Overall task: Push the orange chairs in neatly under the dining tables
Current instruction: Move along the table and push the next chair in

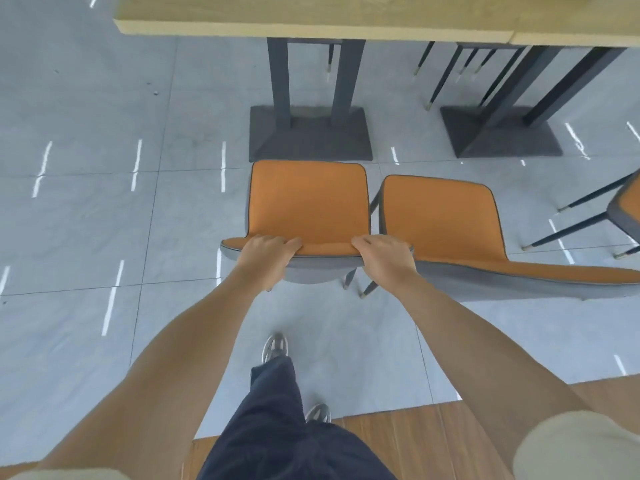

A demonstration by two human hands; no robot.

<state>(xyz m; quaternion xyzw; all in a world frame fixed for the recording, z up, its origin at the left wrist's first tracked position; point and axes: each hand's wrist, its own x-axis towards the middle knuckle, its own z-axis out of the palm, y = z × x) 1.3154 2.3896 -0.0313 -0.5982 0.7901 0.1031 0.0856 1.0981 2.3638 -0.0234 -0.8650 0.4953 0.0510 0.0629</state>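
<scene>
Orange chair (pixel 308 202): stands on the floor just short of the wooden surface (pixel 311 19), seat facing its pedestal base.
Left hand (pixel 266 252): fingers curled over the backrest's top edge, gripping it.
Right hand (pixel 384 254): clamped likewise on the same backrest.
Second orange chair (pixel 440 220): just beside, right.
</scene>
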